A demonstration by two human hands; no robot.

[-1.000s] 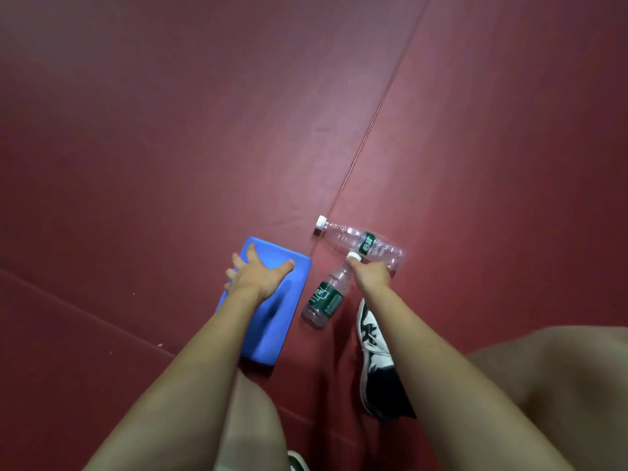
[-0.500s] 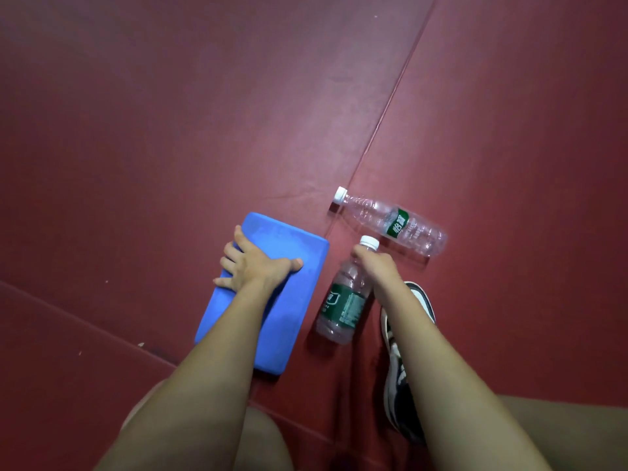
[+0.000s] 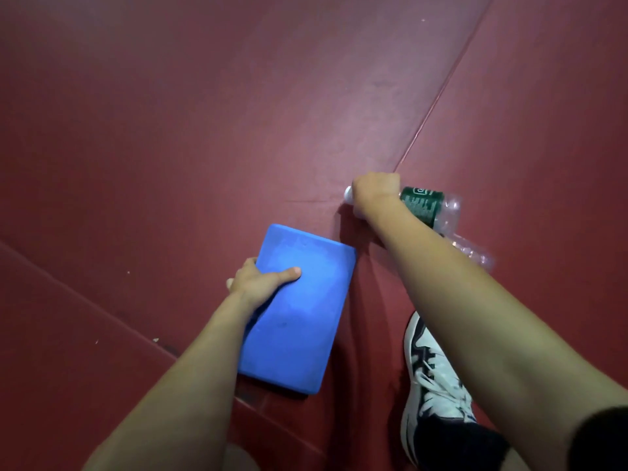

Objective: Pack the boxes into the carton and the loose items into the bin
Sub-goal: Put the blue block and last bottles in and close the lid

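Note:
A blue foam block (image 3: 299, 321) lies just above the red floor, tilted. My left hand (image 3: 258, 283) grips its left edge with the thumb on top. My right hand (image 3: 373, 192) is curled round the neck of a clear plastic bottle with a green label (image 3: 421, 205). The bottle's white cap (image 3: 348, 195) sticks out to the left of my fist. Part of a second clear bottle (image 3: 475, 254) shows beside my right forearm. I cannot tell whether the same hand holds it. No carton or bin is in view.
The red floor (image 3: 204, 130) has a seam running diagonally from the top right to my right hand, and another crossing the lower left. My white and black shoe (image 3: 431, 379) stands at the lower right, close to the block.
My right hand went from the near bottle's cap up to the far bottle's neck and closed round it. My left hand closed on the block's left edge.

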